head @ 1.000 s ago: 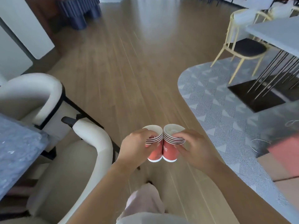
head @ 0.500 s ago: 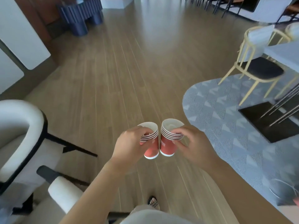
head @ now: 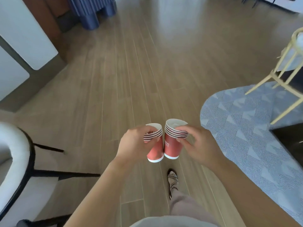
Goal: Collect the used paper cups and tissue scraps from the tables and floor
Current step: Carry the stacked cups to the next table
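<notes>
Two stacks of red paper cups with striped white rims hang side by side over the wooden floor. My left hand [head: 134,143] grips the left cup stack [head: 155,152] near its rim. My right hand [head: 199,145] pinches the rim of the right cup stack [head: 172,147]. The two stacks touch along their sides. Each stack holds several nested cups. No tissue scraps show in this view.
A white armchair with black legs [head: 18,161] stands at the left. A blue patterned rug [head: 246,125] lies at the right, with a gold-framed chair [head: 285,66] on it. A dark blue ribbed cabinet [head: 93,12] stands far back. My sandalled foot [head: 173,181] is below the cups.
The view has moved forward along the floor; the armchair has slid left and down out of view and the table at right has gone. Both hands keep holding the cup stacks together.
</notes>
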{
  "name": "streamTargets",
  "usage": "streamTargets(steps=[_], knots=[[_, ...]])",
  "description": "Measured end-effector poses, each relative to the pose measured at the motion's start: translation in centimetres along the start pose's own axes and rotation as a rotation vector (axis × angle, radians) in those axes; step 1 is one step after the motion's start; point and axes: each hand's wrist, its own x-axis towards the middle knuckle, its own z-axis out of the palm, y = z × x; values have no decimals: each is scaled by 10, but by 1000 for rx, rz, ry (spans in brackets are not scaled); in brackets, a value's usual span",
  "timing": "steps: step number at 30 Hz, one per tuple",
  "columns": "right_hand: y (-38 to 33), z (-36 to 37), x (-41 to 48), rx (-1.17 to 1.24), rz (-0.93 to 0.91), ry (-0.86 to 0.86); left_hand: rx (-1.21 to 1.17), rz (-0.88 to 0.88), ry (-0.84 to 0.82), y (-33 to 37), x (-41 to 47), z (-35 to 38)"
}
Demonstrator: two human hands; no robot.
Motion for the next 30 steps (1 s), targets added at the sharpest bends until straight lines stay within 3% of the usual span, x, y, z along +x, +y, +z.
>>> streamTargets(steps=[10, 20, 30], knots=[[72, -29, 231, 12, -93, -122, -24, -45, 104, 10, 217, -13], [121, 27, 411, -61, -125, -169, 96, -142, 152, -55, 370, -39], [153, 61, 628, -98, -90, -104, 210, 57, 81, -110, 601, -91]])
